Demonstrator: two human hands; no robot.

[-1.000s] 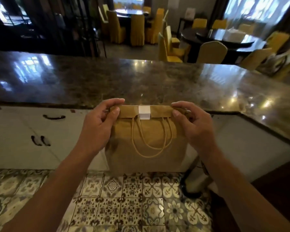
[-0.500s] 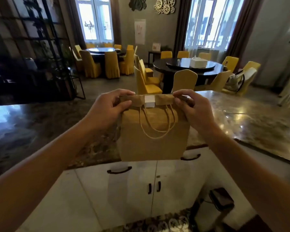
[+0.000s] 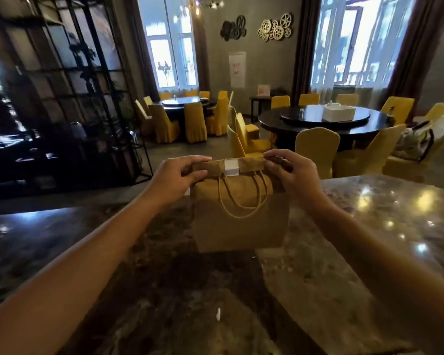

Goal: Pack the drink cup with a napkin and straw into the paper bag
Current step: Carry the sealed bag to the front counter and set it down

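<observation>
A brown paper bag (image 3: 241,221) stands upright on a dark, glossy marble surface (image 3: 356,252), near its far edge & roughly mid-way along it. The bag's top is folded over into a flat band, sealed at centre w/ a small white sticker (image 3: 231,168). Two twisted paper handles (image 3: 244,198) hang down in loops over the bag's front face.

Both of the person's bare arms reach in from the near edge. The left hand (image 3: 176,181) pinches the folded band at its left end, thumb in front, fingers curled over the top. The right hand (image 3: 291,175) pinches the right end the same way. Each grip is closed tight on the fold. Whether the bag's base fully rests on the surface or sits just off it can't be told.

Cup, napkin & straw aren't visible; the bag is shut.

Beyond the surface's far edge: a dining room w/ round dark tables (image 3: 321,121), yellow-covered chairs (image 3: 317,149), tall bright windows (image 3: 172,52), and a black metal shelf rack (image 3: 62,98) at left.
</observation>
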